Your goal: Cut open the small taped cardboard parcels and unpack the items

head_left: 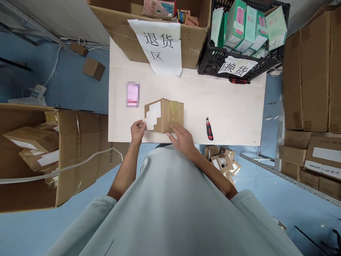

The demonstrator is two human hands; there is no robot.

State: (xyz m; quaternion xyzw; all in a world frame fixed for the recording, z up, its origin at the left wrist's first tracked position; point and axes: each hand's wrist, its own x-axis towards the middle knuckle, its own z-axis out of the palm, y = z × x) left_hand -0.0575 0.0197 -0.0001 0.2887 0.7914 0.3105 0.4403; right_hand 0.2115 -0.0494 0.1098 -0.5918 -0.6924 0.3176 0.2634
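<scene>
A small taped cardboard parcel [167,114] with white labels on its left side sits near the front edge of the white table [234,106]. My left hand [137,130] pinches the lower edge of the white label at the parcel's left corner, fingers closed. My right hand [181,138] rests against the parcel's near side, fingers spread and laid on the taped top edge. A red and black utility knife [209,129] lies on the table to the right of the parcel, apart from both hands.
A large cardboard box with a white paper sign [161,44] stands at the table's back. A black crate [213,60] of green boxes sits at back right. A pink blurred item [132,94] lies left. Open cartons [80,149] stand left, stacked boxes [309,81] on shelving right.
</scene>
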